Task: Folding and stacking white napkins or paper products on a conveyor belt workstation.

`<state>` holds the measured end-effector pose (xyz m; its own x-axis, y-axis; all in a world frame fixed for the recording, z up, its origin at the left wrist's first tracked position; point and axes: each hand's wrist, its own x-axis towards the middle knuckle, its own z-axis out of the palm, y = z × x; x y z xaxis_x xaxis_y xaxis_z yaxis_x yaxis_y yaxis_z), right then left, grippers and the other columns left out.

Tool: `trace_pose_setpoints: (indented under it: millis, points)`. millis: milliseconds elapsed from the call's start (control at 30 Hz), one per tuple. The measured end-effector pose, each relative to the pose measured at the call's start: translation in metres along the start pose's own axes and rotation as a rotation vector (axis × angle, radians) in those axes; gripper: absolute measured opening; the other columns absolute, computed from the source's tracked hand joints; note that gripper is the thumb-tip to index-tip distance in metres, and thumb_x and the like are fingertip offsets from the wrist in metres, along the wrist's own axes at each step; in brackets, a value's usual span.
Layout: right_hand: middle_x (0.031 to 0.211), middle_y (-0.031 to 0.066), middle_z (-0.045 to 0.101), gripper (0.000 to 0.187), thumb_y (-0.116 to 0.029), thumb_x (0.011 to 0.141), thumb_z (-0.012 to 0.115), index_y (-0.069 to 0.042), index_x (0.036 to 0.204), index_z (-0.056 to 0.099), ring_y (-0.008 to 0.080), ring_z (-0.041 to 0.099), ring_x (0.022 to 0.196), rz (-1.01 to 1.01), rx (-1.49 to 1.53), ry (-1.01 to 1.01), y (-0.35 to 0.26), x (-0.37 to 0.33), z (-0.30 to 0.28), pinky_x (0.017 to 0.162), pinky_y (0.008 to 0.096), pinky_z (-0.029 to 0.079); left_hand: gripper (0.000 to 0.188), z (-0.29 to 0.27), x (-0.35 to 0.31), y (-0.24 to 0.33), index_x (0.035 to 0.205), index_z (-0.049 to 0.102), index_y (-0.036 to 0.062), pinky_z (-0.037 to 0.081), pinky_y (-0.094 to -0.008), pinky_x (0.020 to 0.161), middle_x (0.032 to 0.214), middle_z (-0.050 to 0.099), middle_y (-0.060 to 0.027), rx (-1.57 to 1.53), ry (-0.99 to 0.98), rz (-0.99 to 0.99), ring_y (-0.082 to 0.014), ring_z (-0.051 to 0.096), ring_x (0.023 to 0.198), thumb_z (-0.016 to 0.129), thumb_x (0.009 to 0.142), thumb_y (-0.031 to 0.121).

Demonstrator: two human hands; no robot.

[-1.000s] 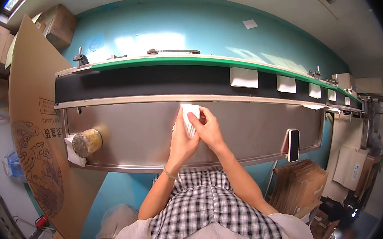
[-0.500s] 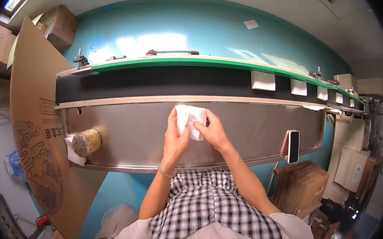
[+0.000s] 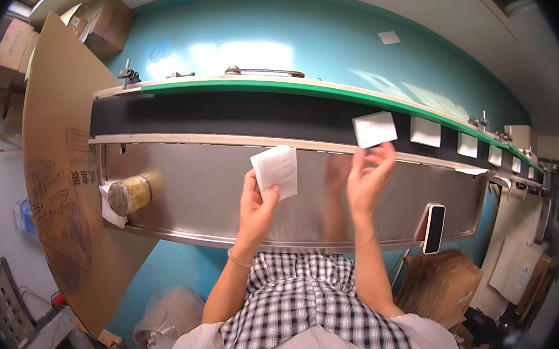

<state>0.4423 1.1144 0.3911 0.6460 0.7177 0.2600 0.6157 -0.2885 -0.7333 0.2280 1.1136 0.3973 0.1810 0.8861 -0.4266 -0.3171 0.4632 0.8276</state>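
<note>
My left hand (image 3: 259, 200) grips folded white tissue paper (image 3: 276, 170) above the steel tray, thumb across its front and fingers behind. To the right, my right hand (image 3: 369, 179) is raised at the near rail of the black conveyor belt (image 3: 240, 114). Its fingers are apart and slightly blurred, with the tips by the near edge of a white folded tissue (image 3: 375, 129) on the belt. I see no thing in that hand. Further right along the belt, several more white tissues lie in a row, the closest being a white tissue (image 3: 425, 131).
A steel tray (image 3: 199, 182) runs along the belt's near side. At its left stand a tape-wrapped roll (image 3: 129, 195) and a tall cardboard sheet (image 3: 69, 195). A phone (image 3: 435, 229) leans at the right front edge, above stacked flattened cartons (image 3: 442, 290). A green strip (image 3: 271, 84) borders the belt.
My hands were together on white tissue and are now apart. The right hand has moved right to the belt, where another tissue now lies. Tissues on the belt have shifted right.
</note>
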Motion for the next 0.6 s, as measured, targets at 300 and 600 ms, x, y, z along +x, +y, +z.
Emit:
trace_pose_setpoints:
  millis: [300,600]
  points:
    - [0.117,0.0089,0.063,0.037,-0.014,0.101,0.054,0.002,0.134,0.049,0.0137,0.061,0.106,0.604,1.074,-0.945,-0.055,-0.05,0.014,0.091,0.0298,0.051,0.07,0.006,-0.049,0.029,0.148,0.035,0.005,0.036,-0.0492,0.109,0.155,0.027,-0.0239,0.641,0.187,0.547,-0.0328,0.018,0.148,0.066,0.085,0.012]
    - [0.107,0.0073,0.063,0.031,-0.013,0.1,0.057,-0.002,0.127,0.051,0.0109,0.061,0.093,0.346,0.882,-1.197,-0.114,-0.09,0.035,0.08,0.0269,0.052,0.047,-0.081,-0.092,0.03,0.14,0.036,-0.0053,0.055,-0.0409,0.095,0.127,0.057,-0.0181,-0.346,0.107,-0.113,-0.0267,0.061,0.113,0.052,0.098,0.009]
